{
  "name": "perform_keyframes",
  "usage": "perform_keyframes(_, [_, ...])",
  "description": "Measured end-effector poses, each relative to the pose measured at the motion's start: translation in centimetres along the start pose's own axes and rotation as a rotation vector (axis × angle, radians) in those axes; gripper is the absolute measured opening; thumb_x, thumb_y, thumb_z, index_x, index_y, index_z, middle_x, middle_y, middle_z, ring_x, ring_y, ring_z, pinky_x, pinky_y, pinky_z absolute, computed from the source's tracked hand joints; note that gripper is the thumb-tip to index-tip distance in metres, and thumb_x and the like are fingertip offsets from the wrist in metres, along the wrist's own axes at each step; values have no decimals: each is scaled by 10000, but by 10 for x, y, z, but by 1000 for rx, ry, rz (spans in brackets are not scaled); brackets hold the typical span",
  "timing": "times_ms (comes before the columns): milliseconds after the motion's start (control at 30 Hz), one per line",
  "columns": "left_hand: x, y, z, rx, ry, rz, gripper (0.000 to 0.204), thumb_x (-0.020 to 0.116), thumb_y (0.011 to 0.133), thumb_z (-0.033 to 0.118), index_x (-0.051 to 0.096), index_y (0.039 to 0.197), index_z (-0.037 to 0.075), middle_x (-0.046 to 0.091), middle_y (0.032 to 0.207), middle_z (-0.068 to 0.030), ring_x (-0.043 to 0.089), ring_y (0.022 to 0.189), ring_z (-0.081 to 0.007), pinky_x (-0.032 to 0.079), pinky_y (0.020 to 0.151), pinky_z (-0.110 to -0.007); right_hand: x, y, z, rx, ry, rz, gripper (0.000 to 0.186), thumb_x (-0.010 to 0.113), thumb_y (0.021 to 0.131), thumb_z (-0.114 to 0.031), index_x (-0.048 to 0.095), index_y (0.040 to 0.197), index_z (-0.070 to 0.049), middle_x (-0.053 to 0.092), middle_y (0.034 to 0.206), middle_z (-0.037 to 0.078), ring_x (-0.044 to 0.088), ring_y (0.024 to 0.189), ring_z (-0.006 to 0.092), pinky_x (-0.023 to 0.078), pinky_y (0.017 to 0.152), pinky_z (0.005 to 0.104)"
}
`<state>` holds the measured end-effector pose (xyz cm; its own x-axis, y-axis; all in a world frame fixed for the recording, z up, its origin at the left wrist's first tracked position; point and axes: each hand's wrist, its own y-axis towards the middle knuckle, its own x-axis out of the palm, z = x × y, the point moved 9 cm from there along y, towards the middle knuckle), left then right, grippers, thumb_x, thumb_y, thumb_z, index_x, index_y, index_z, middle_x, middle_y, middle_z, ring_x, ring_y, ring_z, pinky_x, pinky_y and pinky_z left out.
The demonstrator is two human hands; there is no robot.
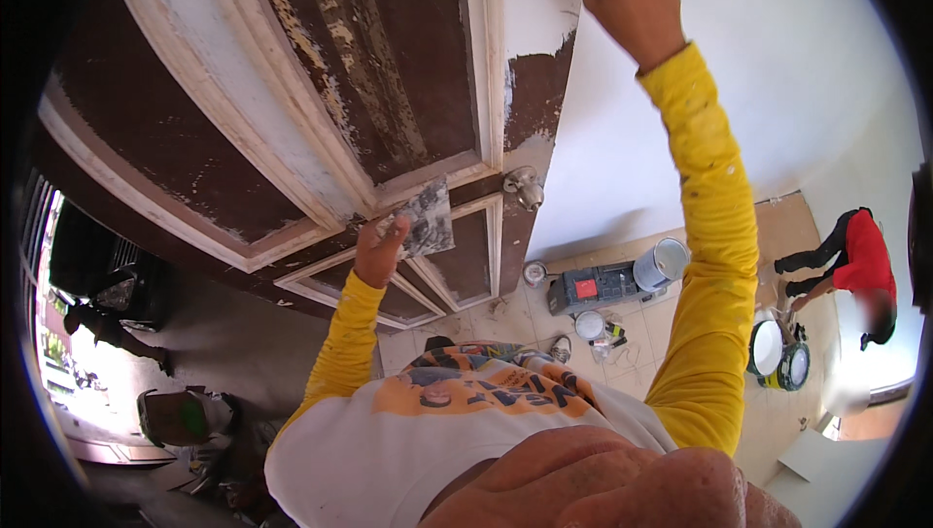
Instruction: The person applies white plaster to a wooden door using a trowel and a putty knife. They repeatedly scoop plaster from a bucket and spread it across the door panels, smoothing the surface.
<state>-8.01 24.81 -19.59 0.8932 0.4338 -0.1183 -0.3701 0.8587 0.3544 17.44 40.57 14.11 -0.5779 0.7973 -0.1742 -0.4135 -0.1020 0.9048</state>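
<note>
patchily, white covers the brown panelled door (389, 71)

The door (340, 139) by me looks like wood. Its brown paint is mostly dull, and one long strip (374, 71) is rough and flaky. The pale trim (492, 42) looks chalky and matt, with smears on it. The round knob (525, 188) is shiny metal. In my left hand (381, 248), the flat plate (426, 220) is streaky and smudged with grey. My yellow sleeves (714, 237) are soft, wrinkly cloth with paint specks. My white shirt (389, 450) is cloth too. On the right, the wall (797, 62) looks smooth. The far toolbox (614, 283) looks like hard plastic.
</note>
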Motion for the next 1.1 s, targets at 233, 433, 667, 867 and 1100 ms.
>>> perform_keyframes(233, [-11, -2, -2, 281, 187, -25, 339, 657, 982, 248, 648, 1177, -29, 676, 1089, -78, 600, 986, -166, 479, 883, -340, 36, -124, -39, 27, 135, -168, 682, 714, 741, -82, 592, 1365, -331, 540, 1405, 43, 411, 1357, 365, 167, 1139, 701])
perform_keyframes(433, [46, 21, 16, -177, -1088, -180, 332, 564, 993, 121, 604, 1303, 8, 631, 1300, -128, 624, 1171, -264, 460, 1050, -398, 40, -211, -48, 69, 220, -444, 637, 651, 775, -34, 618, 1345, -316, 558, 1391, 60, 426, 1357, 353, 168, 1150, 685])
perform_keyframes(667, [143, 54, 94, -342, -1334, -343, 403, 512, 1044, 269, 547, 1362, 24, 649, 1296, -139, 624, 1196, -271, 469, 1064, -452, -80, -153, -53, 109, 1068, -302, 563, 607, 791, 82, 652, 1308, -138, 573, 1401, 167, 528, 1281, 407, 319, 1142, 562])
perform_keyframes(867, [208, 54, 135, -292, -1418, -462, 381, 545, 1033, 285, 572, 1322, 38, 657, 1278, -123, 651, 1150, -264, 517, 1009, -431, -97, -154, -54, -94, 798, -441, 626, 656, 710, 81, 675, 1274, -189, 548, 1396, 152, 501, 1285, 410, 354, 1111, 592])
perform_keyframes(1100, [220, 70, 134, -104, -1391, -325, 466, 585, 1003, 292, 528, 1403, 60, 617, 1356, -93, 597, 1226, -263, 463, 1064, -454, -95, -194, 84, 254, 555, -437, 600, 603, 752, 164, 656, 1275, -125, 629, 1293, 132, 597, 1177, 355, 416, 1104, 476])
